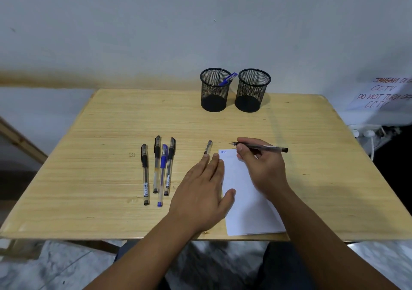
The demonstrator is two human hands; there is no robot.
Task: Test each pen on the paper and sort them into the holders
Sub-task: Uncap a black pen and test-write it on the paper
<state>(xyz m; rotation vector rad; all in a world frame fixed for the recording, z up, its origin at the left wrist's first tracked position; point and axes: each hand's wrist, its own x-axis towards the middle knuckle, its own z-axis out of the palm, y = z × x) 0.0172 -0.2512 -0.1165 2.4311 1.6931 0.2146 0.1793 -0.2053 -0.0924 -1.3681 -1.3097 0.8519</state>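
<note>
Woodgrain runs across the pale table (89,133) under your hands. Your right hand (263,167) pinches a slim uncapped black pen (265,148), nib just past the smooth white paper's (247,200) far edge. Your left hand (202,191) lies flat, fingers straight, on the paper's left edge; the clear cap (208,147) sits by its fingertips. Four capped pens (157,169) lie left. Two round black mesh holders (234,90) stand behind; the left one holds a blue pen (227,79).
</note>
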